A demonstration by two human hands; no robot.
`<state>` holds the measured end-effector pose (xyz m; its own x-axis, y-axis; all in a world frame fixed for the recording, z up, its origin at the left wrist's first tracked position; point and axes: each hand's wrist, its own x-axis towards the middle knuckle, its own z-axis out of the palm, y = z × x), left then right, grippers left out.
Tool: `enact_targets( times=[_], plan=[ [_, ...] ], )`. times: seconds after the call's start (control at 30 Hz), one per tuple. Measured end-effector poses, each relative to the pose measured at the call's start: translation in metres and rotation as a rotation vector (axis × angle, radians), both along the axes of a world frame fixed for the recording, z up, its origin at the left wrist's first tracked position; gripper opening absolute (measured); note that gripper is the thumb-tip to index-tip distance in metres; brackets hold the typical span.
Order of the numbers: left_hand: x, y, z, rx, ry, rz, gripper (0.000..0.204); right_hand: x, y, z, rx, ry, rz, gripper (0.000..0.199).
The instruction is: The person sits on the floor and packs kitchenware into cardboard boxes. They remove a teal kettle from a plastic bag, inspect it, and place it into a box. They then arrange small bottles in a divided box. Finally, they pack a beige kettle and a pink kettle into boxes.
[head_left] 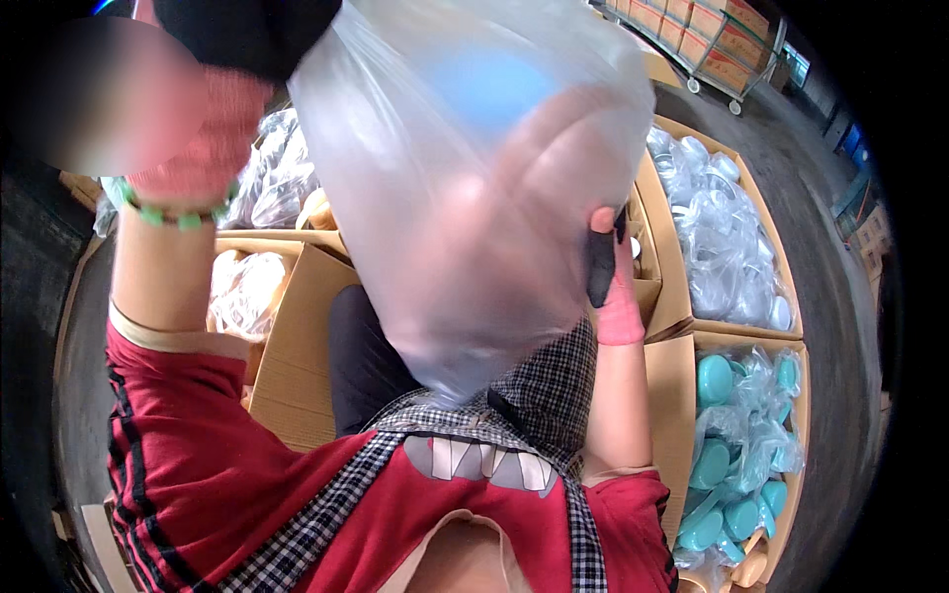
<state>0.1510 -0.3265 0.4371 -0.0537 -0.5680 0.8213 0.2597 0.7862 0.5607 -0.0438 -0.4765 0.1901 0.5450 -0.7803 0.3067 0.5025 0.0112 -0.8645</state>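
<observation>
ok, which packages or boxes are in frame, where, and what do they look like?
Plastic bag: centre, clear, held up by both hands.
Cardboard box: upper right, brown, holds clear-wrapped items.
Cardboard box: lower right, teal lids in bags.
Stacked cartons: top right, orange-brown, on a rack.

a clear plastic bag point(465, 198) is hanging in the middle, close to the camera, with something blue showing blurred through its upper part. an open cardboard box point(664, 247) at the right is holding clear-wrapped pale pieces, and just below it another open box point(672, 395) is holding teal round lids in plastic. at the left, cardboard boxes point(297, 326) are sitting with bagged pale items. far top right, stacked orange-brown cartons point(707, 30) are standing on a cart.
</observation>
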Motion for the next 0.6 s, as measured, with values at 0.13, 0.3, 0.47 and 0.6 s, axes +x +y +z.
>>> enact_targets(
  times=[0.13,0.3,0.47,0.6],
  plan=[
    [0.018,0.042,-0.031,0.124,-0.158,-0.174,0.038,-0.018,0.013,0.003,-0.131,0.310,-0.077,0.072],
    [0.039,0.102,-0.080,0.291,-0.220,-0.024,0.054,0.003,0.035,-0.019,-0.376,0.564,0.105,0.076],
    [0.096,0.136,-0.197,0.266,0.190,0.929,0.045,0.013,0.065,-0.011,-0.312,0.429,0.175,0.073],
    [0.012,0.113,-0.287,0.615,-0.357,1.143,0.077,-0.014,0.074,-0.037,-0.109,0.422,0.023,0.064]
  ],
)
